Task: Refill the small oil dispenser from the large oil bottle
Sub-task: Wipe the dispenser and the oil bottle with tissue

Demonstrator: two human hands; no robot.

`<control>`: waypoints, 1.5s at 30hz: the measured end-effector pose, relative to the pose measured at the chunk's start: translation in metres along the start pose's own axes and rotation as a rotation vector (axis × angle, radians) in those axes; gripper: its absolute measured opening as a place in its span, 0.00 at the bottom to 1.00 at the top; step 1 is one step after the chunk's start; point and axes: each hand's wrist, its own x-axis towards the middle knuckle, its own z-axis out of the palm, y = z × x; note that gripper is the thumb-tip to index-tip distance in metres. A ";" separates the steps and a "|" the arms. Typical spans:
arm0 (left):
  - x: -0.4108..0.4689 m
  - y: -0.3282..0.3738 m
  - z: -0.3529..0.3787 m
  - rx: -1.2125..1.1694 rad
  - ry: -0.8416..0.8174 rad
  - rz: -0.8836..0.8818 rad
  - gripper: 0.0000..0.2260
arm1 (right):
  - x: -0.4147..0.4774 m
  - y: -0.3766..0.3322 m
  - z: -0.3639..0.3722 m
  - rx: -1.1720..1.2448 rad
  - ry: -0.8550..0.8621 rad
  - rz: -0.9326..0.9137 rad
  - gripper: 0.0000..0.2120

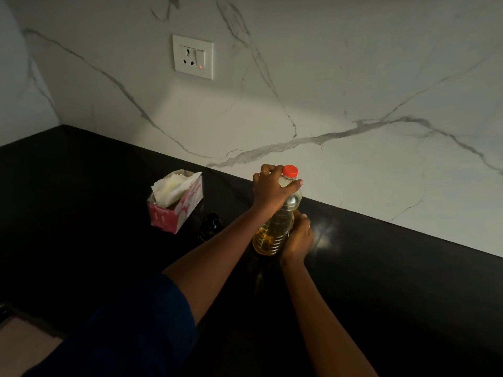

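While the left hand (273, 190) curls round the neck of the clear, red-capped plastic oil bottle (272, 232) mid-frame, the right hand (298, 239) clasps its base.

Dark blue sleeve (147, 322) ends near the left elbow. Left hand (272, 191) bears a thin ring (261, 173); right forearm (321, 317) is uncovered.

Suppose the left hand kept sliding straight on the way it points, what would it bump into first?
The large oil bottle: the left hand grips its neck just below the red cap. Past the bottle, the marble wall looks next, though depth is unclear.
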 end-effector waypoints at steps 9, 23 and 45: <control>-0.008 0.000 -0.004 -0.009 0.162 0.085 0.23 | -0.002 0.029 -0.012 -0.182 0.077 0.230 0.17; -0.011 0.005 -0.019 -0.062 0.189 0.094 0.21 | 0.008 0.033 -0.011 -0.211 -0.065 0.266 0.19; -0.009 0.013 -0.008 -0.173 -0.053 -0.008 0.13 | -0.005 0.043 -0.019 0.017 0.065 0.260 0.06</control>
